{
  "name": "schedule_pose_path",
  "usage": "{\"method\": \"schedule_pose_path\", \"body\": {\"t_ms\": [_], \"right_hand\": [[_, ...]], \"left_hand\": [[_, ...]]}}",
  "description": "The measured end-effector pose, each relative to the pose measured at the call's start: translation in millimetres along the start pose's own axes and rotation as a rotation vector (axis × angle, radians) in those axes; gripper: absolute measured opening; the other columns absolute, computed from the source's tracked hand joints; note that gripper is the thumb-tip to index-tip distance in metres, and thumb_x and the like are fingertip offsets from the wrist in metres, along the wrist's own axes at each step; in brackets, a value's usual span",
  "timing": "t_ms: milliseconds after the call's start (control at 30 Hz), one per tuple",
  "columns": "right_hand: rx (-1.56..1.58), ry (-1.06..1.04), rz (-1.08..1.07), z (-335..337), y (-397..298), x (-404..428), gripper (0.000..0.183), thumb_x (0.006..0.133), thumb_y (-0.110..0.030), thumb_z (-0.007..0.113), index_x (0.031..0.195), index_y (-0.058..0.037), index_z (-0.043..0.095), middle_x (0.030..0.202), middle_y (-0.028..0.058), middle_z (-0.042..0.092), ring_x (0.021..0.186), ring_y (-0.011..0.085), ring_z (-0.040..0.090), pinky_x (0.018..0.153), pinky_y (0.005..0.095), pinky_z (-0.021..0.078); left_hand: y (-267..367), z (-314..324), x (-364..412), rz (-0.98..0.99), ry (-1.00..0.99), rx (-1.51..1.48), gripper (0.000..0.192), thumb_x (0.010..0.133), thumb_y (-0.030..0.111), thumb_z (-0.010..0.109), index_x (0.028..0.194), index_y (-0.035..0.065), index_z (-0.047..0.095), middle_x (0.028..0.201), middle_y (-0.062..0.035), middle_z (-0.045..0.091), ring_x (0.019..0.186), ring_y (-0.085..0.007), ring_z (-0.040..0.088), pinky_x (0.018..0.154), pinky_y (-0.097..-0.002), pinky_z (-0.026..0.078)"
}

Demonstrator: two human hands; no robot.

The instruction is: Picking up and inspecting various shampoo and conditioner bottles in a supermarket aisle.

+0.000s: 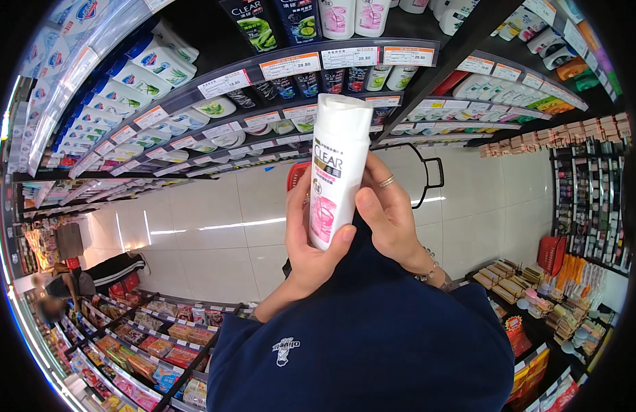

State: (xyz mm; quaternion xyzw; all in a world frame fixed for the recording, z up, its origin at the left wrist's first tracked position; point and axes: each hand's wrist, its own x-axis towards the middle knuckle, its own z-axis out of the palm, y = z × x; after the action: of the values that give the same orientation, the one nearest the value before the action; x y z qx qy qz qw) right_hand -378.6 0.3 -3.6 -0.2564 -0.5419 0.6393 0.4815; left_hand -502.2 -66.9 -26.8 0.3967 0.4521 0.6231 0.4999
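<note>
A white Clear shampoo bottle (pixel 337 175) with a pink printed design stands slightly tilted in front of my chest, its cap upward and its front label facing me. My left hand (pixel 312 257) wraps around the lower left side, thumb across the bottom front. On the other side, my right hand (pixel 392 216) supports the bottle with its fingers behind it and the thumb near its edge. There is a ring on that hand and a beaded bracelet at the wrist. Two similar white-and-pink bottles (pixel 354 18) stand on the shelf ahead, beside dark Clear bottles (pixel 253 26).
Shelves of toiletries with price tags (pixel 289 65) curve across the front. A red shopping basket (pixel 297 174) shows partly behind my hands, near a black handle (pixel 436 172). Snack shelves (pixel 158 355) are at lower left, where another person (pixel 65 286) is. Tiled floor (pixel 209 232) lies between.
</note>
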Motion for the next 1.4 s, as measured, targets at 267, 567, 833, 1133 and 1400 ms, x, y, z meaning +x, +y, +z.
{"method": "schedule_pose_path", "body": {"t_ms": [267, 567, 833, 1133, 1400], "right_hand": [[0.174, 0.030, 0.192, -3.9, -4.0, 1.3, 0.052, 0.104, -0.028, 0.046, 0.145, 0.0020, 0.034, 0.133, 0.0114, 0.053, 0.114, 0.0141, 0.055, 0.091, 0.0271, 0.0466], [0.153, -0.058, -0.024, -11.7, 6.9, -1.2, 0.071, 0.079, -0.019, 0.081, 0.138, -0.0016, 0.046, 0.125, 0.0077, 0.059, 0.114, 0.0189, 0.055, 0.095, 0.0345, 0.0454], [-0.392, -0.175, -0.305, -5.9, -9.7, 8.5, 0.056, 0.067, -0.010, 0.086, 0.118, -0.0034, 0.063, 0.118, 0.0128, 0.066, 0.108, 0.0263, 0.058, 0.093, 0.0369, 0.0468], [0.378, 0.079, -0.043, -16.9, 10.0, 15.2, 0.051, 0.088, -0.008, 0.070, 0.129, -0.0029, 0.041, 0.127, 0.0246, 0.056, 0.118, 0.0297, 0.057, 0.100, 0.0437, 0.0480], [0.853, -0.209, 0.406, -12.1, 69.4, 2.9, 0.043, 0.099, -0.026, 0.055, 0.135, -0.0036, 0.047, 0.136, 0.0102, 0.052, 0.129, 0.0248, 0.048, 0.108, 0.0482, 0.0369]], "left_hand": [[9.2, -1.4, -2.4, 0.161, -0.039, 0.276, 0.096, 0.075, 0.016, 0.079, 0.147, -0.0086, 0.022, 0.139, -0.0219, 0.038, 0.129, -0.0302, 0.043, 0.106, -0.0407, 0.035], [-26.7, -9.4, 2.8, 0.085, 0.058, 0.300, 0.083, 0.071, 0.007, 0.080, 0.142, -0.0057, 0.038, 0.126, -0.0214, 0.056, 0.113, -0.0305, 0.057, 0.098, -0.0385, 0.044], [-56.6, -40.4, 30.4, -0.284, 0.049, 0.085, 0.080, 0.070, 0.003, 0.079, 0.142, 0.0035, 0.044, 0.124, -0.0167, 0.059, 0.107, -0.0266, 0.060, 0.093, -0.0380, 0.047], [17.8, -45.6, 26.3, 0.304, 0.114, 0.320, 0.074, 0.065, 0.004, 0.088, 0.127, 0.0030, 0.047, 0.114, -0.0158, 0.061, 0.110, -0.0254, 0.062, 0.094, -0.0373, 0.052], [49.4, -35.8, 38.1, 0.552, 0.141, 0.274, 0.082, 0.067, 0.002, 0.087, 0.130, 0.0018, 0.036, 0.107, -0.0184, 0.063, 0.108, -0.0282, 0.064, 0.093, -0.0397, 0.050]]}}
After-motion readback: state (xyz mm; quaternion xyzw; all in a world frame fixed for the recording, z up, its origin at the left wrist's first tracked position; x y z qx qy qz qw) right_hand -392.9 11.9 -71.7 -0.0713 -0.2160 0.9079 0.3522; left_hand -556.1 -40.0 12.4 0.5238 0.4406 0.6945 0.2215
